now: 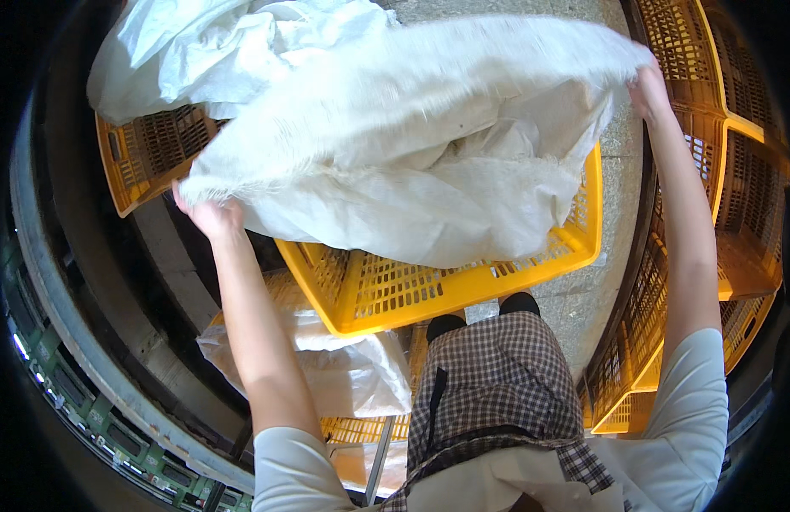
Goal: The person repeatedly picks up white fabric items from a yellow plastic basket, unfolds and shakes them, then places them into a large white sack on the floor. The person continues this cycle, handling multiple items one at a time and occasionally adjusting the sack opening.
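A large white woven sack (pixel 429 196) with frayed edges is stretched wide between my two hands. My left hand (pixel 209 213) grips its left corner, and my right hand (pixel 650 92) grips the far right corner with the arm reaching forward. The sack's mouth gapes toward me, and its folds hang over a yellow plastic crate (pixel 463 294) with slotted walls. The crate's near rim and part of its slotted inside show; the sack hides the rest. I cannot see whether anything lies inside the sack.
More white sacking (pixel 199 60) heaps over another yellow crate (pixel 160 154) at the far left. Stacked yellow crates (pixel 711 171) line the right side. Beside my left forearm lies a clear plastic-wrapped bundle (pixel 361 375). A green machine (pixel 96 427) with a curved metal edge runs along the left.
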Action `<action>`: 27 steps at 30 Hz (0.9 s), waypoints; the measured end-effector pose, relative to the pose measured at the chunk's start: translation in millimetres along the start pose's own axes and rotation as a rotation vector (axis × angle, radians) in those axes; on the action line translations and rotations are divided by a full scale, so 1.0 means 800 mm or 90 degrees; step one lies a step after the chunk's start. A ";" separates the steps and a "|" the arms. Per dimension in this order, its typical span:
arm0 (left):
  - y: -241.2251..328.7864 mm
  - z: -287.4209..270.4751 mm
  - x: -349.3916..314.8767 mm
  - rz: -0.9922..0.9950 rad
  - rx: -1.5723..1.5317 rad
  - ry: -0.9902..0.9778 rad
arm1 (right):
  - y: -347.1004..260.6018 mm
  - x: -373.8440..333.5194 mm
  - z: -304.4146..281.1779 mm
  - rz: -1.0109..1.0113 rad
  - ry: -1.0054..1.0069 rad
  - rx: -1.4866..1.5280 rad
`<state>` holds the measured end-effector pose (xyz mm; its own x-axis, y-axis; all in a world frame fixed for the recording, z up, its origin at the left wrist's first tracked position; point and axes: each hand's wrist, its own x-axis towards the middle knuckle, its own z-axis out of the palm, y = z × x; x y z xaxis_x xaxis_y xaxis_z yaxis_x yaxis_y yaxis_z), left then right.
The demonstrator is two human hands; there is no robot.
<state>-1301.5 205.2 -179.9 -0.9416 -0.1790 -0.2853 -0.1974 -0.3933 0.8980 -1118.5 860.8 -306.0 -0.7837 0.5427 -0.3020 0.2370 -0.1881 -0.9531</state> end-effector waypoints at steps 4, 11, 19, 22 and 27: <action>-0.051 0.029 0.027 -0.035 0.514 0.026 | 0.040 0.041 0.045 0.064 0.022 -0.475; -0.053 -0.018 0.042 -0.101 0.676 0.076 | 0.094 0.037 0.053 0.394 -0.167 -0.122; -0.086 -0.052 0.079 -0.368 0.614 0.060 | 0.161 0.052 0.016 0.485 -0.223 -0.058; -0.128 -0.098 0.052 -0.317 0.619 0.053 | 0.214 0.014 -0.007 0.509 -0.152 0.025; -0.101 -0.168 -0.014 -0.246 0.643 -0.014 | 0.216 -0.052 -0.067 0.325 0.128 0.179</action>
<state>-1238.0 117.9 -294.0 -0.7703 -0.1824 -0.6111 -0.6062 0.5069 0.6129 -1013.8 849.6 -458.9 -0.4808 0.4657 -0.7429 0.3724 -0.6586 -0.6539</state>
